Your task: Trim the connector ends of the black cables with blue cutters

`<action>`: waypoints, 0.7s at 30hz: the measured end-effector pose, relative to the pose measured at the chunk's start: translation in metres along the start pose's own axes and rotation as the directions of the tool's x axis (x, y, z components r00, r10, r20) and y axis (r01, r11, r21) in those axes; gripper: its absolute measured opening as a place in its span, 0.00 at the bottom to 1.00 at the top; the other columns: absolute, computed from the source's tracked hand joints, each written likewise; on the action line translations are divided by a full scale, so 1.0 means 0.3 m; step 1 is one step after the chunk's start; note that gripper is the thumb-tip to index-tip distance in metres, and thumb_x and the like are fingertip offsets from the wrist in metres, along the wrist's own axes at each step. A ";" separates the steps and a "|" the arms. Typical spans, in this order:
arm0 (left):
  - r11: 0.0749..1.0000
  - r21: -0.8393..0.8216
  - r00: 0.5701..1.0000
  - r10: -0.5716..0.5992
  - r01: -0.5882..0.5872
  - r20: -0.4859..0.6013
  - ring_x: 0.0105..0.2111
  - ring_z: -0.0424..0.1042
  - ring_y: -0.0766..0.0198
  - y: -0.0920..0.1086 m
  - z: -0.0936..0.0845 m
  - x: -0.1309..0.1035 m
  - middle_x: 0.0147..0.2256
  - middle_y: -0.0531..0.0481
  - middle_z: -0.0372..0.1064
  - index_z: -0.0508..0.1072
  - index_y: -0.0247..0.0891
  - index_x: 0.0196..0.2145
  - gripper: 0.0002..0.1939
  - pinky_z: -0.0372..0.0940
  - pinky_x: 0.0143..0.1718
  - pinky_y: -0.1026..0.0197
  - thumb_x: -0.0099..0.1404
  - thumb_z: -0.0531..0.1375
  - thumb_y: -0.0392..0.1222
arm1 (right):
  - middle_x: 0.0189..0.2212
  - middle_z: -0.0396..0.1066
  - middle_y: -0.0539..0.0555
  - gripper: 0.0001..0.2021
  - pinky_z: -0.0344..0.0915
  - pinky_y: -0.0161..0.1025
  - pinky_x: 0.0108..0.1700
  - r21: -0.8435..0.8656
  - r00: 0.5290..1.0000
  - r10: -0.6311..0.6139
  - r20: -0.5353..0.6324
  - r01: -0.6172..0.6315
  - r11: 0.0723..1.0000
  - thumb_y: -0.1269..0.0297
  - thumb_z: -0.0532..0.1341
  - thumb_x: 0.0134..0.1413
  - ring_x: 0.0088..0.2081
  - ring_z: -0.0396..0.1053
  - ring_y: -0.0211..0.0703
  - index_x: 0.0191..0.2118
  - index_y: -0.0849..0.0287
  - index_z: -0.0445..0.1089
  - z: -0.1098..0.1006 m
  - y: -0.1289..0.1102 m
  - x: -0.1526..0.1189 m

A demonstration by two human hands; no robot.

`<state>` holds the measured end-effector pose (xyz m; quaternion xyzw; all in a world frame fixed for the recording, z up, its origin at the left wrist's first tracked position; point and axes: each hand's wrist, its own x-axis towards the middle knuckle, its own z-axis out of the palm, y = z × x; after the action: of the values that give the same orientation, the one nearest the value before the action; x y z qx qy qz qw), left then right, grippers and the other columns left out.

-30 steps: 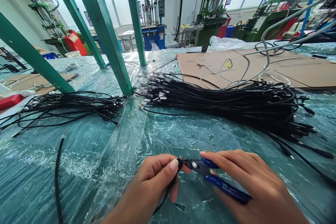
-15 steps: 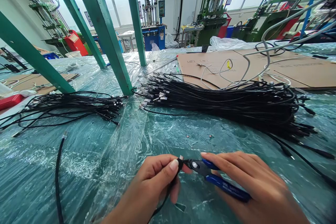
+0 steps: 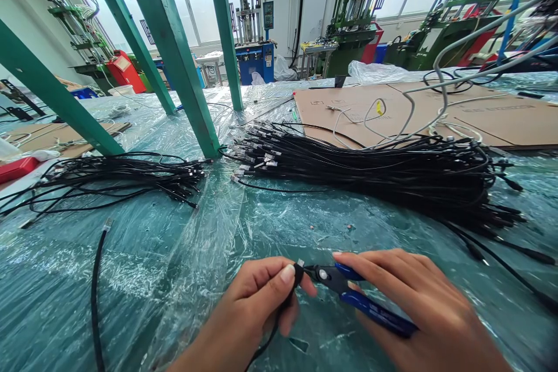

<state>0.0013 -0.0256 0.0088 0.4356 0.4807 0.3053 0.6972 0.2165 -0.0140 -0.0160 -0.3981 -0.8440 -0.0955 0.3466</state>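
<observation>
My left hand (image 3: 261,296) pinches a black cable (image 3: 272,334) just below its end, between thumb and fingers. A small metal plug tip (image 3: 300,264) sticks up from the black connector body at the fingertips. In my right hand (image 3: 418,296) is a pair of flush cutters (image 3: 375,309) with blue handles and dark jaws. The jaws point left and meet the side of the connector; whether they touch it or grip a scrap there is too small to tell. The cable's lower part runs down behind my left hand.
A large bundle of black cables (image 3: 370,171) lies beyond my hands, a smaller bundle (image 3: 131,177) to the left. One loose cable (image 3: 96,296) lies at the left front. Green metal posts (image 3: 174,52) rise from the plastic-covered table (image 3: 209,244). Cardboard sheets (image 3: 370,104) lie behind.
Both hands stay almost in place. The cutters' handles and the plug tip have shifted very slightly; the left fingertips beneath the jaws have moved a little.
</observation>
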 end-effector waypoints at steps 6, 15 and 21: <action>1.000 -0.021 1.000 0.008 -0.007 0.028 0.19 0.47 0.69 0.001 -0.005 0.002 0.17 0.56 0.55 0.74 0.35 0.32 0.17 0.40 0.21 0.63 0.69 0.52 0.49 | 0.34 0.73 0.49 0.12 0.66 0.34 0.37 -0.006 1.000 -0.007 0.017 0.007 1.000 0.71 0.54 0.57 0.35 0.70 0.36 0.46 0.55 0.70 0.001 0.000 -0.001; 0.995 -0.096 0.999 -0.007 0.012 0.053 0.16 0.46 0.73 -0.001 -0.008 0.012 0.17 0.57 0.58 0.75 0.34 0.35 0.16 0.40 0.19 0.66 0.67 0.55 0.50 | 0.34 0.74 0.47 0.11 0.67 0.34 0.36 0.019 0.999 0.032 -0.023 -0.032 0.999 0.66 0.55 0.59 0.34 0.72 0.36 0.46 0.53 0.70 0.001 0.010 -0.009; 0.997 -0.072 0.999 -0.031 0.029 -0.024 0.12 0.51 0.77 0.005 0.001 0.019 0.20 0.54 0.69 0.69 0.35 0.30 0.16 0.43 0.13 0.71 0.56 0.66 0.51 | 0.35 0.74 0.49 0.12 0.67 0.37 0.35 -0.019 0.995 0.078 -0.059 -0.080 0.997 0.66 0.55 0.57 0.35 0.71 0.40 0.46 0.54 0.70 -0.009 0.015 -0.007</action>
<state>0.0036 -0.0203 0.0080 0.3992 0.4845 0.3172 0.7108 0.2221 -0.0134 -0.0159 -0.4320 -0.8161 -0.1022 0.3701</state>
